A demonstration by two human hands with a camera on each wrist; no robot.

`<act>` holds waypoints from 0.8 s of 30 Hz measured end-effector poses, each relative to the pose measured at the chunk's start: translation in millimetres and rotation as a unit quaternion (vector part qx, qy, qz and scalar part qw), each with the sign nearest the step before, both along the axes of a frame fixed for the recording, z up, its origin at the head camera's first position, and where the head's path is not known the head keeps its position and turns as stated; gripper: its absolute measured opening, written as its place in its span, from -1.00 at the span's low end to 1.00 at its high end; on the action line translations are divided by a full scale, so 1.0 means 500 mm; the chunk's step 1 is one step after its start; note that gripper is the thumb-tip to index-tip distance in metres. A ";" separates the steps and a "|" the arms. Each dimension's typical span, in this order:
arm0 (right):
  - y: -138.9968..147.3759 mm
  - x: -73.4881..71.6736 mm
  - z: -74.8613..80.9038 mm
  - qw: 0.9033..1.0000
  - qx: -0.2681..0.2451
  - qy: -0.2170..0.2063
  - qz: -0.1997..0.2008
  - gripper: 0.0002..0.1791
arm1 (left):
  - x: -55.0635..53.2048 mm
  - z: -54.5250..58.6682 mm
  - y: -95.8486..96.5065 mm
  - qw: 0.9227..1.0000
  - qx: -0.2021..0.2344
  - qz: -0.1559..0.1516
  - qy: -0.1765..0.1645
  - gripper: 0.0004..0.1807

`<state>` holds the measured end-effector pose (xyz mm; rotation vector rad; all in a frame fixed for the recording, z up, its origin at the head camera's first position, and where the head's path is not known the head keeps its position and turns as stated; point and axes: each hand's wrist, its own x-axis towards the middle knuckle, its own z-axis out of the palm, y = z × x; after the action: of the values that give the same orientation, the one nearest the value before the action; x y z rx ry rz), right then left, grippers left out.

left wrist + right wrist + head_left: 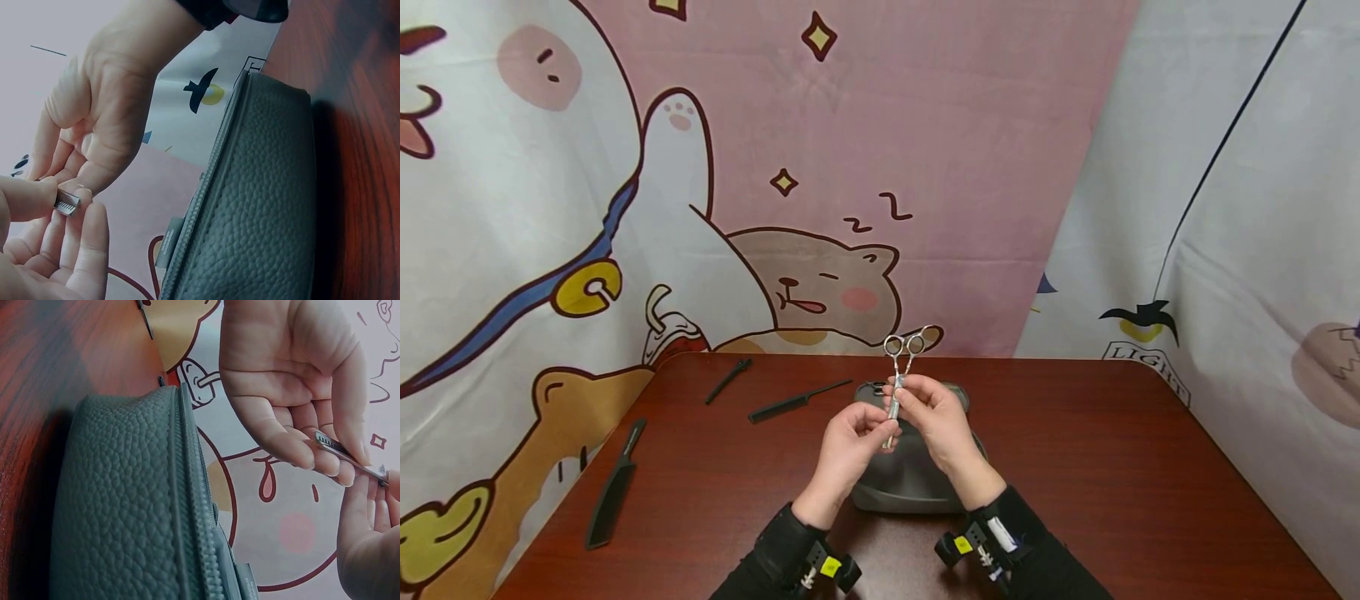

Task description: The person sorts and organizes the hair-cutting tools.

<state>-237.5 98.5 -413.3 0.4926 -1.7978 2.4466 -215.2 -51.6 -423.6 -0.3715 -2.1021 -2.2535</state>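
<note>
Both hands hold a pair of silver thinning scissors (893, 407) above a dark grey zipped case, finger rings pointing up and away from the body. My left hand (846, 450) pinches the blade end between thumb and fingers. Higher up the blades, my right hand (943, 421) grips them with thumb and fingertips. Fine comb-like teeth (66, 201) show between the fingers in the left wrist view. In the right wrist view the toothed tip (325, 441) sticks out past the left fingers. The grey case (910, 487), of pebbled leather, lies on the table under the hands.
On the brown table (1112, 467), a black tail comb (782, 407) and a small slim black tool (727, 382) lie at the back left. A broad black comb with a handle (612, 496) lies near the left edge. Behind hangs a cartoon-printed cloth (970, 167).
</note>
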 end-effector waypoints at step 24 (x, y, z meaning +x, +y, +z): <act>0.054 0.004 0.002 0.983 0.170 0.059 -0.026 -0.75 | -0.014 0.034 -0.054 0.997 -0.079 -0.022 -0.008 -0.35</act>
<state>-235.6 125.4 -412.2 0.5898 -2.1551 2.0344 -222.0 -78.4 -406.5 -0.4105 -2.3105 -2.1247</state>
